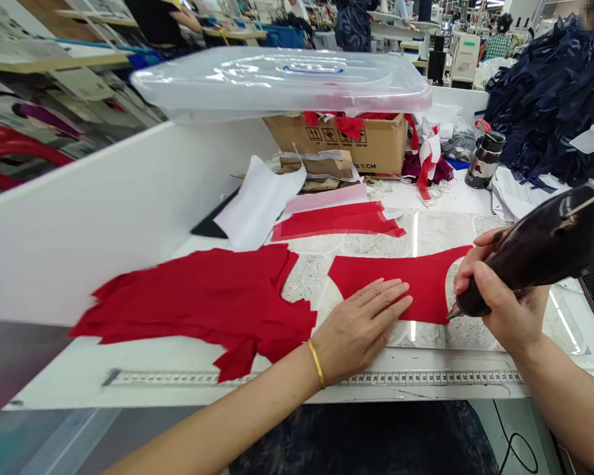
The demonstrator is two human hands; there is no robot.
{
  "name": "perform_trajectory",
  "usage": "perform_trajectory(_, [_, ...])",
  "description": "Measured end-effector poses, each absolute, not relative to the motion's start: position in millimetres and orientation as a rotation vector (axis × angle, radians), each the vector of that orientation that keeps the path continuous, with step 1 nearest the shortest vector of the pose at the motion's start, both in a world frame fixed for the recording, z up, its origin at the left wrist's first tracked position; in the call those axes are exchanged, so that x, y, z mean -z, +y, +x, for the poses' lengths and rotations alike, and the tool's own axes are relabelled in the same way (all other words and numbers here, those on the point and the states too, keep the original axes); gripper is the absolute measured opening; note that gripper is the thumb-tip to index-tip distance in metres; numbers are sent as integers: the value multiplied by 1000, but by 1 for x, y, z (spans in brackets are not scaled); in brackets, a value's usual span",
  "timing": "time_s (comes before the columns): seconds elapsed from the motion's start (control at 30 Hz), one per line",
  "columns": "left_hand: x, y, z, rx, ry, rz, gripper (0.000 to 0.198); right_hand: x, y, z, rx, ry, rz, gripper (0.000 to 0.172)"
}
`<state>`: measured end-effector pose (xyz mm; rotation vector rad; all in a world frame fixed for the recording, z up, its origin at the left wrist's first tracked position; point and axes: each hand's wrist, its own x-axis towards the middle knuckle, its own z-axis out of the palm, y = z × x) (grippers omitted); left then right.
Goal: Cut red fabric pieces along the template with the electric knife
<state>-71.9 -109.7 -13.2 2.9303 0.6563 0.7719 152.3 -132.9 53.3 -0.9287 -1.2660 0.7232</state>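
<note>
My left hand (pixel 361 323) lies flat with fingers stretched out on a red cut fabric piece (pixel 406 280) on the worktable. My right hand (pixel 499 297) is wrapped round a dark glossy hand-held tool (pixel 539 254), its metal tip touching the right edge of that piece. A stack of red fabric pieces (pixel 202 300) lies to the left. More red and white strips (pixel 336 218) lie further back.
A tape measure (pixel 277 379) runs along the table's front edge. A white partition (pixel 103 211) bears a clear plastic lid (pixel 282 79). A cardboard box (pixel 371 142), a steel flask (pixel 485 158) and a navy fabric heap (pixel 549 105) stand at the back. Other people work far behind.
</note>
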Motion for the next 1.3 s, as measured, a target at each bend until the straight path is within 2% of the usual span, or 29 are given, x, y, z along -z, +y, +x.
perform_trajectory(0.13, [13, -104, -106, -798, 796, 2968, 59, -56, -133, 154, -751, -1205, -801, 20])
perform_trajectory(0.3, [24, -103, -133, -828, 851, 2990, 64, -54, -132, 138, -756, -1165, -754, 22])
perform_trajectory(0.87, [35, -107, -133, -966, 899, 2888, 47, -43, -115, 37, -771, -1252, -655, 20])
perform_trajectory(1.17, [38, -108, -133, -947, 915, 2852, 47, -39, -112, 28, -746, -1236, -694, 24])
perform_trajectory(1.3, [38, -108, -133, -922, 917, 2858, 47, -39, -113, 26, -766, -1211, -651, 19])
